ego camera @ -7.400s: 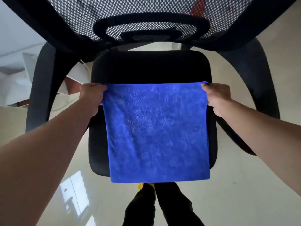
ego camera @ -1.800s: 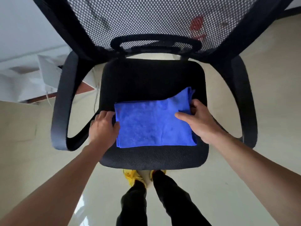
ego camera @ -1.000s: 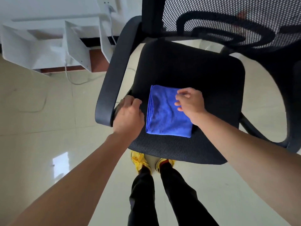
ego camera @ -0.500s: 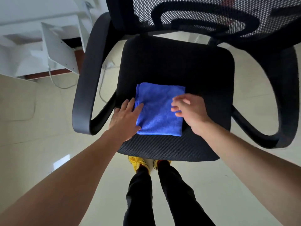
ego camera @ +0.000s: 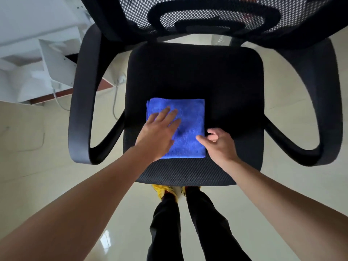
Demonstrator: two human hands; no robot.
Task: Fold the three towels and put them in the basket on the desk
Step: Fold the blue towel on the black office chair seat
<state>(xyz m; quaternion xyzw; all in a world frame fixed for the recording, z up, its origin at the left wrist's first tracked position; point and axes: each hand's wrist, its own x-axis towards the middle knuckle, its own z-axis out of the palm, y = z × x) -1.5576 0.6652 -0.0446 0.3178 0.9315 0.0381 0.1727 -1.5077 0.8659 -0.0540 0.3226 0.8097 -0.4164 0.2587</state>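
My hands are both stretched forward on bare forearms over the seat (ego camera: 207, 76) of a black office chair, close together but not touching. My left hand (ego camera: 160, 132) lies palm down on the blue towel (ego camera: 190, 117), its fingers (ego camera: 174, 113) straight and slightly spread across the towel's left half, holding nothing, only pressing flat. My right hand (ego camera: 218, 142) sits at the towel's lower right edge, wrist angled in from the right, fingers loosely curled and grasping nothing; the thumb (ego camera: 199, 138) points left over the towel's edge, though I cannot tell whether it touches the cloth. The towel is folded into a compact, nearly square pad with straight edges and neat corners, and stacked layers show along its left side near the far corner. Its surface is a fuzzy, bright blue pile. It lies flat on the front part of the seat, a little left of centre, with bare black mesh fabric showing all around it. The mesh backrest (ego camera: 207, 8) rises beyond, and the armrests (ego camera: 82, 91) curve on either side.
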